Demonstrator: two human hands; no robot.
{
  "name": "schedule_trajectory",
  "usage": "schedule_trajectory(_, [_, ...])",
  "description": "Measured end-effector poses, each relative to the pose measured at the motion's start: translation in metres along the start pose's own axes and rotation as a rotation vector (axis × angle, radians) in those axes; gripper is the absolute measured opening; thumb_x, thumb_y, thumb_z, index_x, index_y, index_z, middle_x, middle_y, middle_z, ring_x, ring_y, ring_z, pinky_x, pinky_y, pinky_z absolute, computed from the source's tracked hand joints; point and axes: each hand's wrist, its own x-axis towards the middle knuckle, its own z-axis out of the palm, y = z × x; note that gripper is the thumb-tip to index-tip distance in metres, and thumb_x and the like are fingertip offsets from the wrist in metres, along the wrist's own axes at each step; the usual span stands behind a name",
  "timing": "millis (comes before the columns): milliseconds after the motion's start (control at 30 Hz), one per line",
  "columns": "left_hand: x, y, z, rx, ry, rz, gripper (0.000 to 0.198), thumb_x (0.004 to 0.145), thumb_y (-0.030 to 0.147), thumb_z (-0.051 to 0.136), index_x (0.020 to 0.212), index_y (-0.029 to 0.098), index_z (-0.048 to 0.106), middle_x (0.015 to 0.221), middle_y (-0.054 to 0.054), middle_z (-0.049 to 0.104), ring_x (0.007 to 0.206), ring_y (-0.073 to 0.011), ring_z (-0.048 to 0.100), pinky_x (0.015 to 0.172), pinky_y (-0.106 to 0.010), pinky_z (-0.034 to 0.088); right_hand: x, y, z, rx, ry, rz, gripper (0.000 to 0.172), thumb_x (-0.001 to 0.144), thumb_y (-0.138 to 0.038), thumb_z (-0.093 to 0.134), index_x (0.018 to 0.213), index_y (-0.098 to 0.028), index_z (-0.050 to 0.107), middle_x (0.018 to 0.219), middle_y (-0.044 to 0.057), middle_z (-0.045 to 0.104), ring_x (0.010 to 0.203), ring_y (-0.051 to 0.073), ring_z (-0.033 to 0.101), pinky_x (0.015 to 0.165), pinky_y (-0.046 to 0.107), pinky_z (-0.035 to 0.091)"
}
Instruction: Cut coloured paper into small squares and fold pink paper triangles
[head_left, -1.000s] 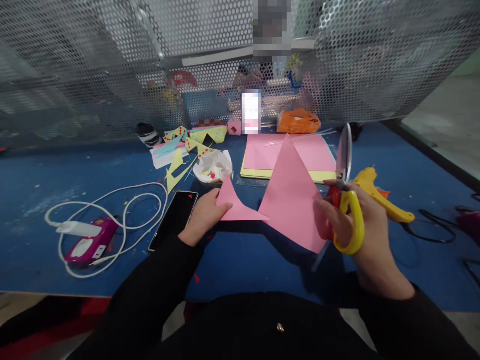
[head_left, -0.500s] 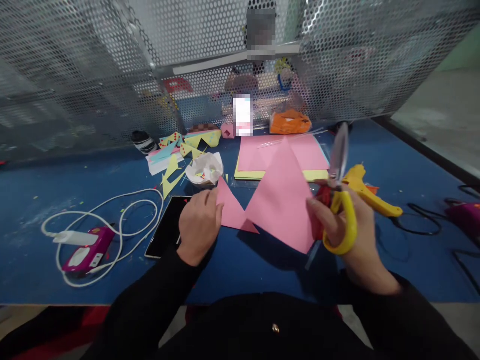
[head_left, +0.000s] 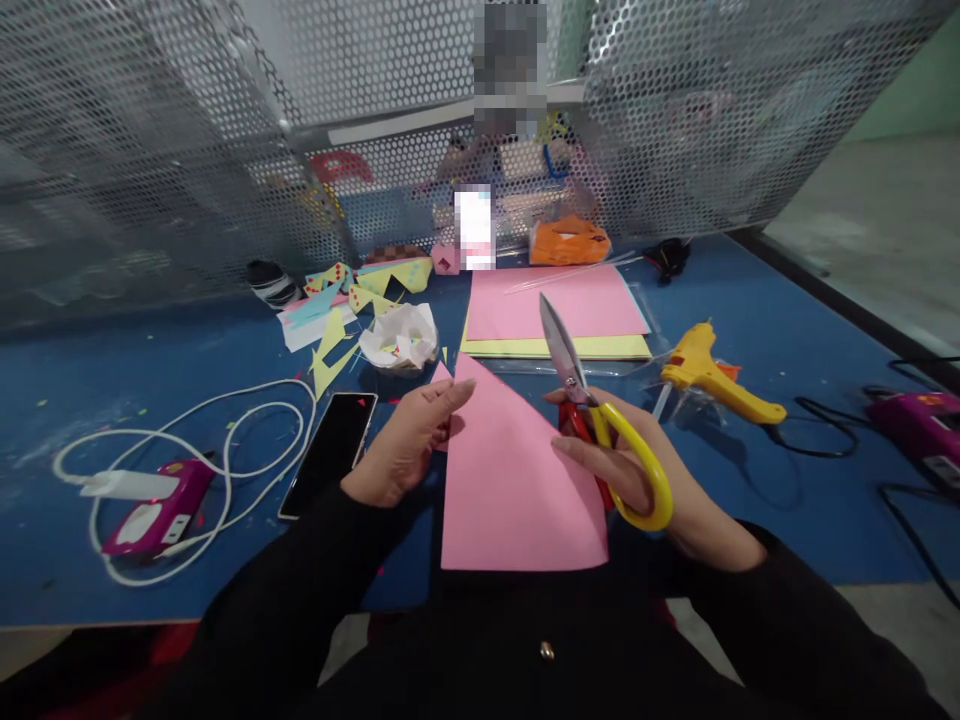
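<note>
A large pink paper piece hangs in front of me, its upper left corner pinched between the thumb and fingers of my left hand. Behind that hand, a smaller pink piece shows partly; its lower part is hidden. My right hand grips scissors with red and yellow handles, blades closed and pointing up and left. The right thumb also presses on the right edge of the large pink paper.
Pink and yellow sheets lie behind the hands. A yellow glue gun rests at right. At left are a phone, a purple power strip, a white cable, yellow cutouts and a paper-lined bowl.
The large pink paper has swung left and down, with its corner now in my left hand. The scissors and right hand have moved left. The small pink piece is now mostly behind the left hand.
</note>
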Motion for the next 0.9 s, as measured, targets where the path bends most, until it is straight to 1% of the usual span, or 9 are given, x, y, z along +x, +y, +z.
schedule_trajectory(67, [0.003,-0.002,0.007,-0.131,0.022,-0.086,0.03,0.067,0.038,0.084,0.082,0.013,0.076,0.072,-0.006,0.071,0.059,-0.0152,0.061,0.057,-0.027,0.048,-0.001,-0.002,0.003,0.025,-0.065,0.037,0.033,0.08,-0.036,0.069,0.11,-0.021,0.065,0.075,-0.003,0.059,0.064,0.016,0.054,0.06,0.03,0.048])
schedule_trajectory(133, [0.005,-0.004,0.009,-0.193,0.065,-0.099,0.028,0.063,0.029,0.086,0.083,0.012,0.077,0.076,-0.008,0.073,0.064,-0.0172,0.064,0.06,-0.028,0.05,-0.001,-0.002,0.005,0.041,-0.116,0.064,0.033,0.08,-0.036,0.069,0.11,-0.022,0.065,0.072,-0.004,0.057,0.062,0.015,0.052,0.058,0.029,0.047])
schedule_trajectory(333, [0.009,-0.004,-0.001,-0.216,0.244,0.005,0.018,0.07,0.029,0.079,0.08,0.015,0.076,0.068,-0.002,0.07,0.06,-0.0136,0.061,0.057,-0.024,0.048,-0.002,0.002,0.005,0.008,-0.141,0.043,0.031,0.081,-0.035,0.069,0.109,-0.021,0.066,0.083,-0.001,0.061,0.071,0.016,0.055,0.066,0.031,0.047])
schedule_trajectory(467, [0.013,-0.005,-0.011,-0.212,0.331,0.028,0.016,0.074,0.031,0.074,0.071,0.016,0.072,0.063,-0.002,0.066,0.056,-0.0132,0.058,0.053,-0.024,0.046,-0.001,0.006,0.004,-0.008,-0.108,0.05,0.031,0.081,-0.035,0.066,0.109,-0.02,0.064,0.074,-0.004,0.056,0.062,0.014,0.049,0.059,0.03,0.043])
schedule_trajectory(600, [0.013,-0.01,-0.013,-0.246,0.286,0.007,0.028,0.076,0.043,0.073,0.076,0.015,0.073,0.07,-0.006,0.071,0.064,-0.0181,0.065,0.062,-0.03,0.053,0.0,0.007,0.005,-0.018,-0.098,0.053,0.032,0.081,-0.034,0.065,0.109,-0.02,0.065,0.069,-0.005,0.052,0.059,0.013,0.046,0.057,0.029,0.041])
schedule_trajectory(700, [0.01,-0.012,-0.012,-0.247,0.245,0.004,0.026,0.065,0.033,0.084,0.079,0.014,0.075,0.071,-0.005,0.072,0.064,-0.0177,0.066,0.064,-0.029,0.054,0.0,0.007,0.005,-0.023,-0.093,0.05,0.033,0.081,-0.035,0.066,0.11,-0.019,0.065,0.071,-0.005,0.053,0.061,0.014,0.047,0.059,0.03,0.043])
schedule_trajectory(767, [0.008,-0.012,-0.012,-0.242,0.283,0.023,0.024,0.063,0.031,0.086,0.076,0.014,0.073,0.068,-0.003,0.071,0.061,-0.0161,0.065,0.062,-0.028,0.052,-0.001,0.007,0.006,-0.03,-0.093,0.047,0.034,0.081,-0.035,0.066,0.11,-0.019,0.065,0.072,-0.004,0.053,0.062,0.014,0.047,0.06,0.03,0.043])
schedule_trajectory(833, [0.006,-0.013,-0.013,-0.265,0.296,0.018,0.03,0.069,0.044,0.082,0.073,0.015,0.072,0.065,-0.003,0.07,0.059,-0.0162,0.065,0.061,-0.029,0.052,-0.001,0.007,0.006,-0.033,-0.093,0.046,0.033,0.082,-0.035,0.066,0.11,-0.018,0.065,0.072,-0.004,0.053,0.061,0.014,0.047,0.059,0.029,0.043])
schedule_trajectory(900, [0.002,-0.015,-0.016,-0.284,0.237,0.006,0.043,0.076,0.059,0.073,0.076,0.016,0.072,0.069,-0.005,0.072,0.063,-0.0173,0.067,0.066,-0.03,0.054,-0.001,0.007,0.006,-0.035,-0.082,0.044,0.033,0.081,-0.035,0.065,0.11,-0.019,0.065,0.07,-0.005,0.052,0.06,0.013,0.046,0.057,0.029,0.042])
